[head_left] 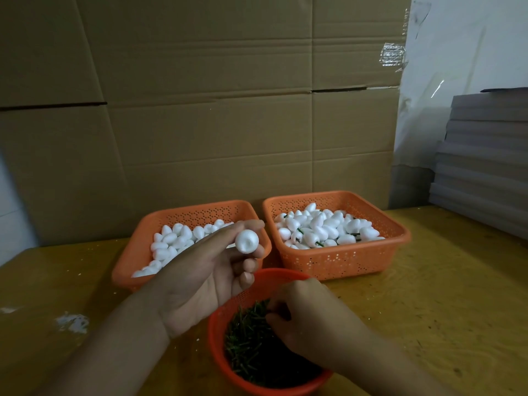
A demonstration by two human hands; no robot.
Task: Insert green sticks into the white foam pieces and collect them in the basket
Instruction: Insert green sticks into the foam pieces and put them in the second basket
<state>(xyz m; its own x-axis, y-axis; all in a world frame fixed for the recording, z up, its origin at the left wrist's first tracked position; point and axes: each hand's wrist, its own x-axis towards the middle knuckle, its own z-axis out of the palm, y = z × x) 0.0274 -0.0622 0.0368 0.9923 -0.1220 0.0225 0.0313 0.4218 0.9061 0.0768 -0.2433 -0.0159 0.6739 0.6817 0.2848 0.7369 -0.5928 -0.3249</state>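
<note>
My left hand [200,284] is raised above the table and pinches one white foam piece [247,241] between thumb and fingertips. My right hand [308,318] reaches into the round orange bowl [220,355] of green sticks [248,347], its fingers curled among them; whether it holds a stick is hidden. The left orange basket [188,214] holds plain white foam pieces [171,241]. The right orange basket [343,261] holds foam pieces with green sticks in them [323,230].
A yellow wooden table [443,295] carries everything, with white crumbs at its left. Flattened cardboard [200,110] stands as a wall behind the baskets. A stack of grey sheets [485,155] sits at the back right.
</note>
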